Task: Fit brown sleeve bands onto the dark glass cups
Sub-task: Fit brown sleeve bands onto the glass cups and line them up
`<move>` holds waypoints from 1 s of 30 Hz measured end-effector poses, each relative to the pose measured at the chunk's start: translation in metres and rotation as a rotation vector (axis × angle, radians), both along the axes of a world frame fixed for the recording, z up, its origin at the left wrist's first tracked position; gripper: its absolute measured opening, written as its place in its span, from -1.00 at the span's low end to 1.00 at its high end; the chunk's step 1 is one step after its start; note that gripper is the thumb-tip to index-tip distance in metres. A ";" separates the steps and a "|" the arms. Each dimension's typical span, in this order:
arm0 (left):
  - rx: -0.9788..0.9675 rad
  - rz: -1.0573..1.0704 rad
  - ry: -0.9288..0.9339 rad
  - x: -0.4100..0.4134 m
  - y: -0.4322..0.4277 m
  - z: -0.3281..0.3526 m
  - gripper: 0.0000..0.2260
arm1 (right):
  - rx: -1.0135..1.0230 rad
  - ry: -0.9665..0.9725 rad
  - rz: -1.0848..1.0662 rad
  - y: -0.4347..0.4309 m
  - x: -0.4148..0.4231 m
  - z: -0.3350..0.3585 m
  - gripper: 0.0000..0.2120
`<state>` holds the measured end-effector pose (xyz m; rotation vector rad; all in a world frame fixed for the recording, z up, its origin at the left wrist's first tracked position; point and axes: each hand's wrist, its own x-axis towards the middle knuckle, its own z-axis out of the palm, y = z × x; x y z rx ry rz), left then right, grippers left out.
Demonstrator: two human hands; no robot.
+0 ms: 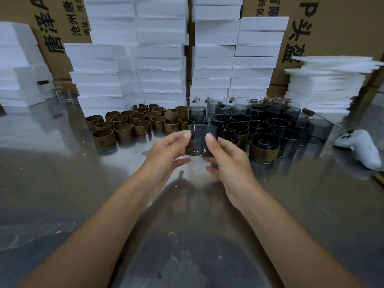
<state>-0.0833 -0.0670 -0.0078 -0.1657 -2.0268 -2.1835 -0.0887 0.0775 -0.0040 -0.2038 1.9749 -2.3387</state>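
Note:
A dark glass cup (200, 140) with no band on it is held upright above the steel table, between both hands. My left hand (169, 151) grips its left side with the thumb on the front. My right hand (227, 156) grips its right side the same way. Several loose brown sleeve bands (124, 126) stand in rows behind and to the left. Several bare dark cups (257, 123) crowd the table behind and to the right. Two cups wearing brown bands (263, 149) stand at the front of that group, just right of my right hand.
Stacks of white foam boxes (162, 59) and cardboard cartons (336, 28) wall off the back. Thin foam sheets (324, 86) are piled at the right. A white game controller (361, 147) lies at the right edge. The steel table (72, 173) reflects my arms.

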 end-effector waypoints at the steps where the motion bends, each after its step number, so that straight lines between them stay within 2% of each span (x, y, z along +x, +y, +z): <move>1: -0.007 0.000 -0.003 0.000 0.001 0.000 -0.46 | 0.006 0.007 -0.012 0.000 0.000 0.000 -0.29; 2: -0.017 0.001 0.000 0.000 0.001 -0.001 -0.42 | 0.010 0.017 -0.010 0.000 0.000 0.000 -0.36; 4: -0.021 -0.013 0.018 0.001 0.002 -0.001 -0.49 | 0.008 0.033 0.041 0.000 0.000 0.000 -0.60; 5: -0.007 -0.026 0.019 0.001 0.002 0.000 -0.52 | 0.006 0.031 0.072 0.000 0.000 0.000 -0.65; 12: 0.074 -0.069 0.023 0.002 -0.001 0.002 -0.48 | -0.123 -0.072 0.136 0.005 -0.007 -0.001 -0.54; 17: 0.038 -0.089 0.056 0.000 -0.002 0.002 -0.63 | -0.168 -0.156 0.152 0.005 -0.009 -0.002 -0.56; 21: -0.074 -0.046 0.069 0.001 0.001 0.002 -0.56 | -0.128 -0.179 0.123 0.006 -0.011 -0.003 -0.73; 24: -0.201 -0.060 0.091 0.004 0.001 0.001 -0.58 | -0.092 -0.192 0.097 0.005 -0.011 -0.003 -0.67; 28: -0.220 0.020 0.067 0.003 0.003 -0.003 -0.39 | -0.025 -0.177 0.081 0.002 -0.011 -0.005 -0.61; 30: -0.214 0.082 0.044 0.003 0.003 -0.002 -0.37 | 0.013 -0.152 0.088 0.001 -0.010 -0.005 -0.60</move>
